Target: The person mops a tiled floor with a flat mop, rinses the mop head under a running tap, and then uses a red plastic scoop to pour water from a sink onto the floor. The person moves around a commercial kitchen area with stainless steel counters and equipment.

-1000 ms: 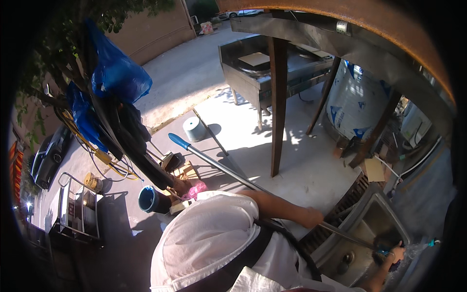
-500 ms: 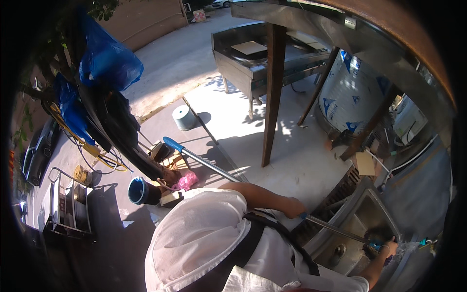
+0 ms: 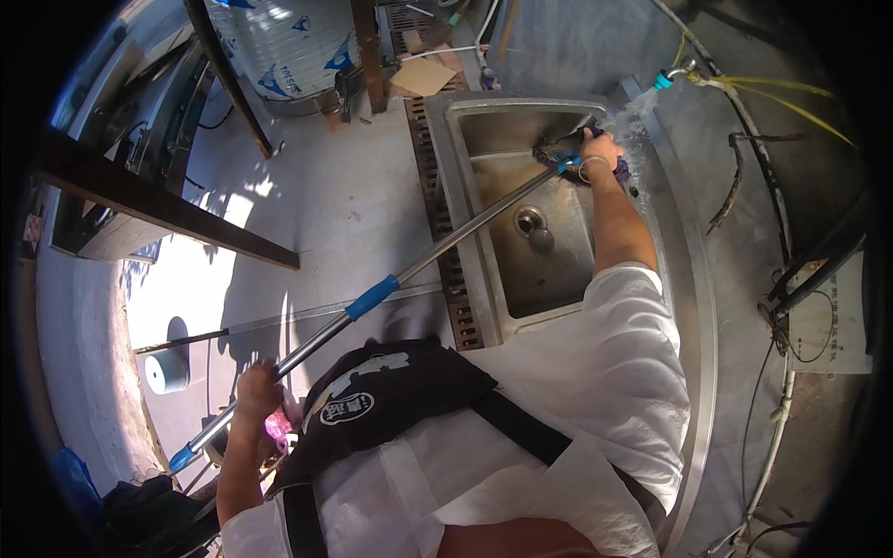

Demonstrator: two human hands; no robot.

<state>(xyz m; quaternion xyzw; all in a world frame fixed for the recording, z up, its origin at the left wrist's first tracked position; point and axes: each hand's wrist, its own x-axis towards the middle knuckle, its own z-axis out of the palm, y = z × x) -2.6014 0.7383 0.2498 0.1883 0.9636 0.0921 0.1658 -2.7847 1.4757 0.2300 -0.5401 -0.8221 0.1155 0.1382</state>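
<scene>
A long metal mop pole (image 3: 465, 231) with blue fittings slants from lower left up to a steel sink (image 3: 456, 177). My left hand (image 3: 258, 389) is closed around its lower part, between the blue middle sleeve (image 3: 372, 298) and the blue end cap (image 3: 182, 458). Over the sink's far right corner, my right hand (image 3: 603, 149) is closed on the dark, purplish mop head (image 3: 621, 172), its fingers partly hidden. Water sprays from a tap (image 3: 674, 78) with a teal nozzle, close beside that hand.
A slotted drain grate (image 3: 453, 279) runs along the sink's left side. Wooden posts (image 3: 177, 209) stand to the left, near a large wrapped cylinder (image 3: 284, 46). A pale bucket (image 3: 167, 372) is on the floor. Yellow ties and a pipe (image 3: 779, 223) line the right.
My view has swung right, bringing the sink toward the middle. The left hand now grips farther down the pole, away from the sink. The right hand stays at the mop head; water still runs.
</scene>
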